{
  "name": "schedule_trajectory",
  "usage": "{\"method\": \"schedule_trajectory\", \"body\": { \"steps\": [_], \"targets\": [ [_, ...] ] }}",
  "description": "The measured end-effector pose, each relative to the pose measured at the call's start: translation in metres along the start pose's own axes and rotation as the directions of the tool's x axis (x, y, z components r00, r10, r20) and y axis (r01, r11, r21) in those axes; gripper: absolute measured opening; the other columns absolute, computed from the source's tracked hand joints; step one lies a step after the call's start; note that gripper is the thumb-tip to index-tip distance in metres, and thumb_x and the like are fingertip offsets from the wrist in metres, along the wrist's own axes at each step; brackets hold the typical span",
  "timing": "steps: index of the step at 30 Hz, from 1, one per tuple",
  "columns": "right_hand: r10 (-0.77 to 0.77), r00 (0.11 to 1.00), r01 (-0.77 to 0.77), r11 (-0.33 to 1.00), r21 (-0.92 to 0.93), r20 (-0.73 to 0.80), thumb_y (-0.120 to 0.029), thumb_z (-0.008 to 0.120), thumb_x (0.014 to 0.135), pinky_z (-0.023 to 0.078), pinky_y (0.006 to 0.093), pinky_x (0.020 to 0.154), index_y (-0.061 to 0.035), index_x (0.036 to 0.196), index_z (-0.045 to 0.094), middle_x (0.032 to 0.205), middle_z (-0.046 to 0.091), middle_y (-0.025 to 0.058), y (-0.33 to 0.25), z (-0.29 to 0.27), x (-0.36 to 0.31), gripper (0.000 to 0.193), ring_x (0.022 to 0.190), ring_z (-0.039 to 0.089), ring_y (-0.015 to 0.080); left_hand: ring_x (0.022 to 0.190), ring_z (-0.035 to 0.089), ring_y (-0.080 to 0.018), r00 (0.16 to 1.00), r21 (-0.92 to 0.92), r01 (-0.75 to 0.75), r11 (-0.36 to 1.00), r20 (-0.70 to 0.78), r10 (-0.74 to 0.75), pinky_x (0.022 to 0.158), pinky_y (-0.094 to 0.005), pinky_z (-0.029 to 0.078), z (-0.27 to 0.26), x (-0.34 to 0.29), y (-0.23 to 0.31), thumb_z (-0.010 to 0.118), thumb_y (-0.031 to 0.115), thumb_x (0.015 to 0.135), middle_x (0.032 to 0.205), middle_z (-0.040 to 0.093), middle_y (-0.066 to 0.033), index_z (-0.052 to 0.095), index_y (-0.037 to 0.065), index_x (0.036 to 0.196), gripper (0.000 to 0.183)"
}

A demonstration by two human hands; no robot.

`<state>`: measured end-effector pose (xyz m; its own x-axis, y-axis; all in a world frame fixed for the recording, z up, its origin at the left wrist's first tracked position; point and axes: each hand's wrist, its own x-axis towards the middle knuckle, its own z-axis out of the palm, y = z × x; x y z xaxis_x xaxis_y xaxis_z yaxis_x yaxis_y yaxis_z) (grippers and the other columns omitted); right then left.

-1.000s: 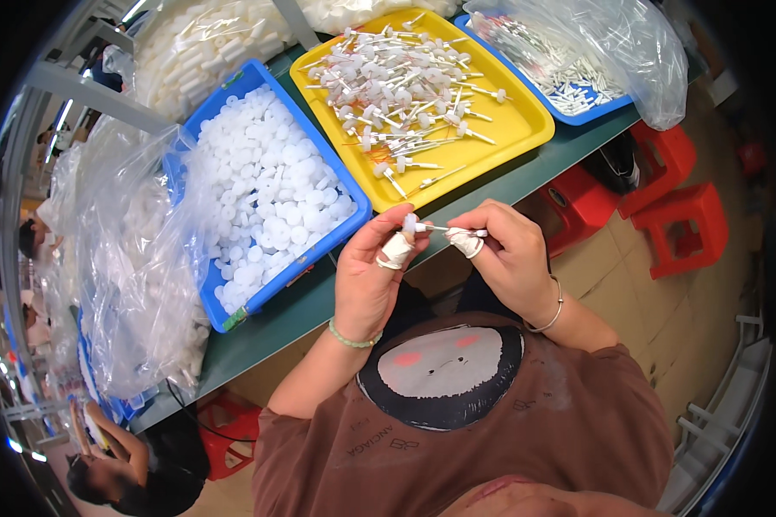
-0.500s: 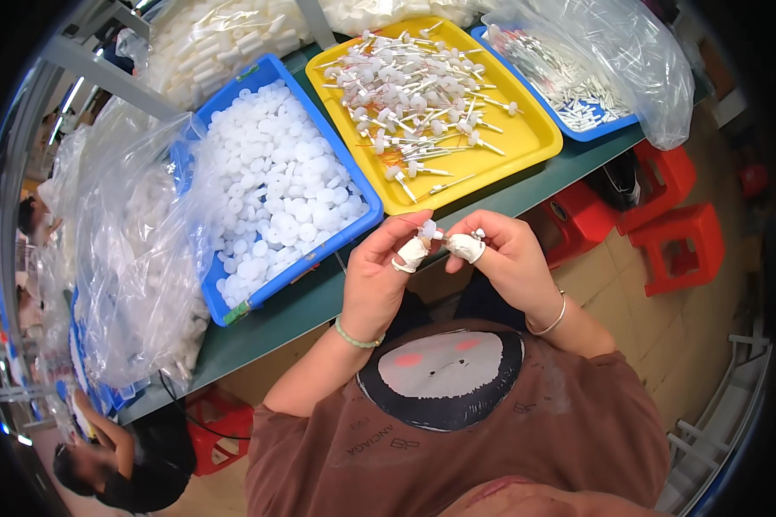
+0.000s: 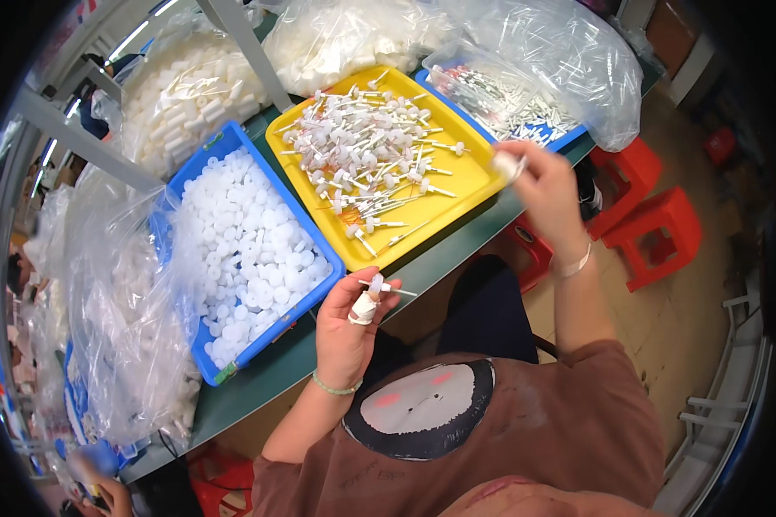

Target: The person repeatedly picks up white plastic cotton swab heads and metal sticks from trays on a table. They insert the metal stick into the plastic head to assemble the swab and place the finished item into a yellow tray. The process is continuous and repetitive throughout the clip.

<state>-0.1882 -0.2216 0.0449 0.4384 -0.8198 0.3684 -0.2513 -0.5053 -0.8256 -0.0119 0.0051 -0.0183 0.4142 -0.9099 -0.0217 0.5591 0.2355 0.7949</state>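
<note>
Blur softens the right hand [image 3: 550,194], most of all at the fingertips, where a white wrap [image 3: 508,165] shows only as a smear beside the corner of the yellow tray [image 3: 470,178]. At lower left, a co-worker's hand [image 3: 112,495] is smudged and cut off by the dark rim of the view. A clear plastic bag [image 3: 608,95] veils part of the blue bin [image 3: 569,138] with its thin white rods [image 3: 530,109], and another bag [image 3: 112,284] hides the far-left edge of the blue tray [image 3: 272,333] of discs [image 3: 250,241].

From where I stand, the small white piece [image 3: 387,287] looks like a pale, translucent disc with a slim stem poking out to the right, tilted slightly downward. It sits in the left hand [image 3: 343,334], clear of the green table [image 3: 272,372], near the blue tray's front corner. Many similar pieces [image 3: 362,146] lie heaped in the yellow tray.

The left thumb, wrapped in white, and the fingers opposite pinch the disc between them. The right fingers look loosely bent; I can't tell whether anything is between them.
</note>
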Motion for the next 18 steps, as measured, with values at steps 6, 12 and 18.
{"method": "schedule_trajectory", "body": {
  "steps": [6,12,18],
  "targets": [
    [0.033,0.941,0.128,0.885,-0.447,0.336,-0.004,0.057,0.075,0.049,0.0354,0.083,-0.0012,0.098,0.069,0.093,0.068,0.0194,0.071,-0.037,0.074,0.027,0.089,0.065,0.0320,0.107,0.061,-0.0223,1.000,-0.063,0.012,0.998,-0.016,-0.013,0.091,-0.0325,0.053,-0.001,0.000,-0.001,0.060,0.008,0.091,0.111,0.060,-0.0087,0.051,0.002,0.124,0.035],
    [0.060,0.948,0.124,0.832,-0.540,0.312,-0.008,0.061,0.074,0.050,0.0361,0.077,-0.0034,0.091,0.071,0.090,0.068,0.0170,0.069,-0.035,0.078,0.020,0.084,0.065,0.0299,0.107,0.061,-0.0230,0.999,-0.049,0.006,0.999,-0.050,-0.008,0.090,-0.0326,0.053,0.005,0.002,0.002,0.060,0.007,0.091,0.111,0.059,-0.0089,0.049,0.001,0.126,0.037],
    [-0.194,0.978,0.205,0.954,-0.221,0.071,-0.005,0.060,0.083,0.045,0.0241,0.068,-0.0020,0.099,0.065,0.087,0.064,0.0079,0.028,-0.006,0.026,0.017,0.075,0.058,0.0173,0.107,0.060,-0.0228,0.998,-0.074,-0.007,0.997,-0.060,0.002,0.090,-0.0317,0.053,0.004,0.000,-0.001,0.060,0.008,0.091,0.110,0.060,-0.0101,0.051,0.001,0.124,0.035]
  ]
}}
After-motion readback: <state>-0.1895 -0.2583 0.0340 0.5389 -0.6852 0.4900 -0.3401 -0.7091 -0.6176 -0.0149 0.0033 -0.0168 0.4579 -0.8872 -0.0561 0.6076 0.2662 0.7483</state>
